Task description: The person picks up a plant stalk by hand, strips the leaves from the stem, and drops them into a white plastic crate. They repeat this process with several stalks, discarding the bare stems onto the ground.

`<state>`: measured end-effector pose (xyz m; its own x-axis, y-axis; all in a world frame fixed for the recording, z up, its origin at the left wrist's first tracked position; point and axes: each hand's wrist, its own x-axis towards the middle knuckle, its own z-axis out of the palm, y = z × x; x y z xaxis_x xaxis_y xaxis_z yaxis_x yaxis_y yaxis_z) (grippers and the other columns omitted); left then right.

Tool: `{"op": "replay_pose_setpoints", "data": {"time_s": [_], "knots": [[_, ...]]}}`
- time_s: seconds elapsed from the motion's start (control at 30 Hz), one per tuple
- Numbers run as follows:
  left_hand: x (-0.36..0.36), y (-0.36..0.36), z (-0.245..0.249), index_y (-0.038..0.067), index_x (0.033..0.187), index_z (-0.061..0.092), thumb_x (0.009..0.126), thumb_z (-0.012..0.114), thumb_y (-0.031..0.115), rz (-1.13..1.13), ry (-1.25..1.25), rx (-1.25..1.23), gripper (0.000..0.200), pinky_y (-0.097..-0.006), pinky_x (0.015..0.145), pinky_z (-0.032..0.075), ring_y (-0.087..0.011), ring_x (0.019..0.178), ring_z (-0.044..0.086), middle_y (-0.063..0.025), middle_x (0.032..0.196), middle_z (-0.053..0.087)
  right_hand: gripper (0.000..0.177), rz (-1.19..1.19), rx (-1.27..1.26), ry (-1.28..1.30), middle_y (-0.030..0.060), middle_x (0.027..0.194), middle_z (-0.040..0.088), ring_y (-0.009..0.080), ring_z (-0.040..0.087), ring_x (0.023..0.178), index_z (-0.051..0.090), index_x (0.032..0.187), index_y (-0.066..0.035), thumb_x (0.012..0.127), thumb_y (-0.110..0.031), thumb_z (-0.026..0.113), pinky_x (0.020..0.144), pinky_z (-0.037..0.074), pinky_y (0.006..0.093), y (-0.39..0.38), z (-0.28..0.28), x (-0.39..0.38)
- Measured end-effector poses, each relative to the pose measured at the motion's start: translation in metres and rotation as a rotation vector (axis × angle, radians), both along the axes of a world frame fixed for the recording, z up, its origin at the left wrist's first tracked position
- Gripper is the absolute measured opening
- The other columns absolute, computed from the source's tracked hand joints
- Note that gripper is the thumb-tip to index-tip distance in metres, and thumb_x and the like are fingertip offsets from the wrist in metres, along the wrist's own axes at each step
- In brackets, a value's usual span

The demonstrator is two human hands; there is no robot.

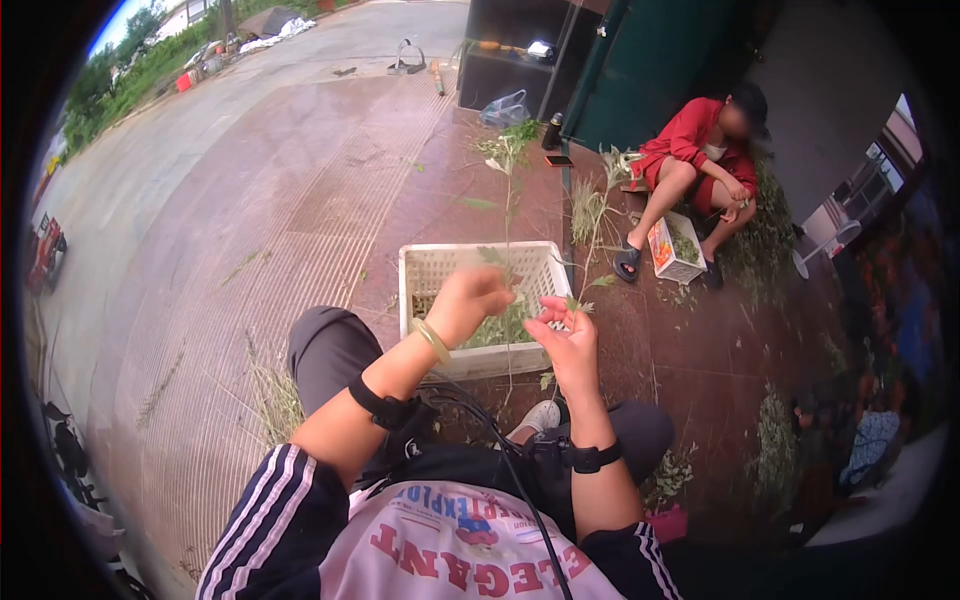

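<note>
My left hand (472,301), with a pale bangle at the wrist, is over the white plastic crate (408,290). Its fingers are pinched at a tall leafy stalk (509,215), though motion blurs the fingertips. Close by on the right, my right hand (566,338) has its thumb and fingers closed around a second leafy stem (590,250); leaves stick out by the fingertips. Loose green leaves (500,328) lie inside the crate, partly hidden by my hands.
A person in red (690,140) sits at the right, handling plants over a small white box (677,255). Cut stalks (272,395) lie beside my left knee. A black bottle (553,130), phone (559,161) and plastic bag (506,108) are beyond the crate.
</note>
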<state>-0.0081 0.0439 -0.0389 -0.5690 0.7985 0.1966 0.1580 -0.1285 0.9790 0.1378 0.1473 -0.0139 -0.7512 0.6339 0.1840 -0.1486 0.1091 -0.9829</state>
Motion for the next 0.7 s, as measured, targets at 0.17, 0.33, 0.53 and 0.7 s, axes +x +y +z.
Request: {"op": "replay_pose_setpoints", "data": {"time_s": [0.17,0.33,0.53,0.7], "knots": [[0.018,0.003,-0.003,0.002,0.085,0.052,0.077,0.060,-0.004,0.077,-0.074,0.099,0.013,-0.0207,0.061,0.044,-0.0073,0.068,0.054,-0.0004,0.075,0.056,0.024,0.035,-0.007,-0.036,0.0082,0.085,0.062,0.0106,0.055,0.075,0.062,0.089,0.003,0.074,-0.015,0.068,0.068,0.043,0.0239,0.004,-0.016,-0.018],[0.018,0.000,-0.014,-0.002,0.084,0.054,0.073,0.063,0.003,0.182,-0.194,0.148,0.015,-0.0252,0.061,0.045,-0.0113,0.066,0.055,-0.0051,0.072,0.058,0.018,0.122,-0.050,-0.142,0.0054,0.080,0.063,0.0116,0.056,0.073,0.062,0.087,0.002,0.077,-0.012,0.064,0.068,0.044,0.0248,0.016,-0.043,-0.010],[0.006,-0.006,-0.016,0.003,0.080,0.054,0.079,0.061,0.004,0.210,-0.385,0.300,0.007,-0.0226,0.059,0.046,-0.0096,0.063,0.056,-0.0025,0.073,0.059,0.011,0.101,-0.009,-0.314,0.0011,0.070,0.060,0.0059,0.052,0.063,0.061,0.080,0.001,0.079,-0.010,0.062,0.059,0.040,0.0188,0.022,-0.095,0.003],[0.008,-0.015,-0.006,0.004,0.090,0.057,0.082,0.058,0.006,0.202,-0.517,0.182,0.008,-0.0227,0.062,0.048,-0.0090,0.064,0.057,-0.0010,0.079,0.059,0.020,0.043,-0.116,-0.491,0.0020,0.074,0.061,0.0019,0.045,0.053,0.062,0.090,0.000,0.078,-0.017,0.064,0.039,0.030,0.0175,0.041,-0.085,-0.006]]}}
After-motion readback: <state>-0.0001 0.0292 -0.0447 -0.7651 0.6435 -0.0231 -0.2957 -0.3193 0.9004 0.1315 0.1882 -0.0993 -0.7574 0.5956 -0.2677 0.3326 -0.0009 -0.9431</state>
